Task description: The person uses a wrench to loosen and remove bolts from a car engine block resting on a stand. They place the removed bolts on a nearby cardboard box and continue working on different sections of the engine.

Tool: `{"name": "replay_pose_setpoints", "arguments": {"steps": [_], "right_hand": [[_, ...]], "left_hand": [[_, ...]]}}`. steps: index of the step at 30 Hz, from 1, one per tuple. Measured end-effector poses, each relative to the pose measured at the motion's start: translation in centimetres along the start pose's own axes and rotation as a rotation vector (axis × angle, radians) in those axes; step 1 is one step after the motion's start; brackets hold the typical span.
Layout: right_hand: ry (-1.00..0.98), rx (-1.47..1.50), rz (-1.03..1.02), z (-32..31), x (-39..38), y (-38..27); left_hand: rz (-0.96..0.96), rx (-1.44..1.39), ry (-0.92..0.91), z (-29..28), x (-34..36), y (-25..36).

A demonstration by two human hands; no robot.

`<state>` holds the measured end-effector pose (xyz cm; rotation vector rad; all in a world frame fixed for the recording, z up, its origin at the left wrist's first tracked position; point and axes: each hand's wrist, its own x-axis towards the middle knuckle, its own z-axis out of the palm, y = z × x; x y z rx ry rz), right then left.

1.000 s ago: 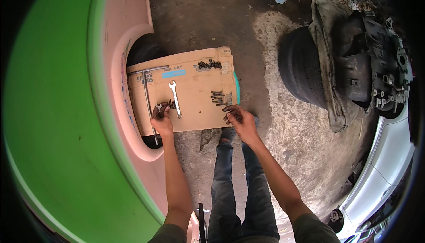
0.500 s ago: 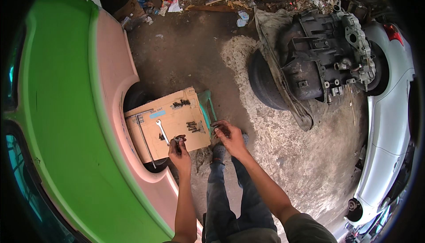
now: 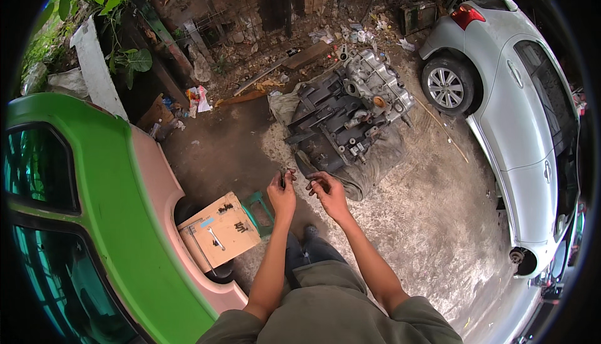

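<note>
I hold both hands out in front of me, a short gap apart, near the front edge of an engine [image 3: 350, 103] on the ground. My left hand [image 3: 283, 195] is closed around a small dark piece whose kind I cannot make out. My right hand [image 3: 330, 195] has its fingers loosely bent and apart, and nothing shows in it. Dark grime covers the fingers of both. Lower left, a cardboard sheet [image 3: 216, 219] carries a combination wrench [image 3: 216, 238], a long thin metal bar [image 3: 201, 249] and small groups of dark bolts [image 3: 240, 226].
A green and pink car body [image 3: 113, 187] stands on the left, beside the cardboard. A green stool-like frame [image 3: 258, 209] sticks out beyond the cardboard. Cloth [image 3: 375, 172] lies under the engine. A silver car [image 3: 501, 93] stands on the right. Planks [image 3: 307, 56] and litter line the back.
My view has swung up and toward the engine. Both hands have moved from beside the cardboard to in front of the engine, the left still closed around the dark piece.
</note>
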<state>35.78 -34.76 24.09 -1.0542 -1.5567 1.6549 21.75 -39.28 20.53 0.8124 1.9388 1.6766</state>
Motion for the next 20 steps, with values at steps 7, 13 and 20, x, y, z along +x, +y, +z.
{"name": "replay_pose_setpoints", "arguments": {"steps": [7, 13, 20], "right_hand": [[0.175, 0.005, 0.074, -3.8, 1.3, -0.3], [0.289, 0.080, 0.031, -4.1, 4.7, 0.7], [0.498, 0.050, 0.107, -2.0, 11.4, 1.7]], "left_hand": [[0.045, 0.030, -0.188, 6.9, 2.0, 3.4], [0.080, 0.082, -0.349, 9.8, 6.6, 3.3], [0.066, 0.168, -0.579, 10.5, 14.5, 2.8]]}}
